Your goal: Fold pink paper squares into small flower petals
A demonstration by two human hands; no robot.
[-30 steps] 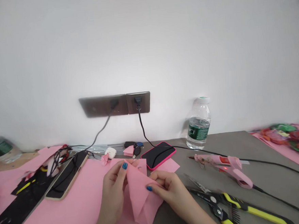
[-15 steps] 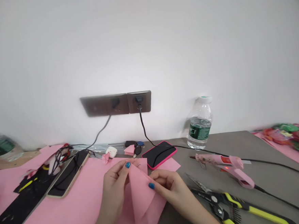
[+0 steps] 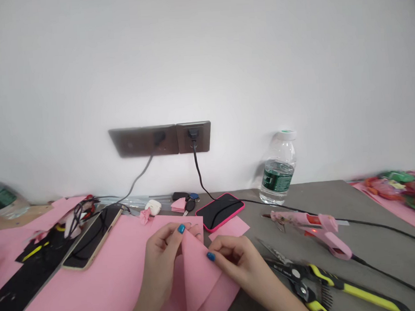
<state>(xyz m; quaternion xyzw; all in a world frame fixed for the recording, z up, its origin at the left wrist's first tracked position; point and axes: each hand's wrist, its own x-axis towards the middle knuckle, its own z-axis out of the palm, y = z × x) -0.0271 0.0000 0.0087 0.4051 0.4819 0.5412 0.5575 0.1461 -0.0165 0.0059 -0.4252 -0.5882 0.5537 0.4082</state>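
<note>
A folded piece of pink paper (image 3: pixel 199 277) hangs between my hands, pointed at its top. My left hand (image 3: pixel 164 255) pinches the top point between thumb and fingers. My right hand (image 3: pixel 236 257) grips the right edge of the same piece, thumb in front and fingers curled behind. Below lies a large pink sheet (image 3: pixel 96 286) on the grey table. Just beyond my hands lie a phone in a bright pink case (image 3: pixel 220 212) and a small pink paper piece (image 3: pixel 230 228).
A pink glue gun (image 3: pixel 315 226) with a lit red light, yellow-and-black pliers (image 3: pixel 301 277) and a water bottle (image 3: pixel 277 169) are on the right. A second phone (image 3: pixel 92 237) lies left. Black cords run to the wall socket (image 3: pixel 194 136). Colourful wrapped items (image 3: pixel 405 191) sit far right.
Both hands keep their pinch on the folded pink paper, which has shifted slightly to the right. The view has tilted a little.
</note>
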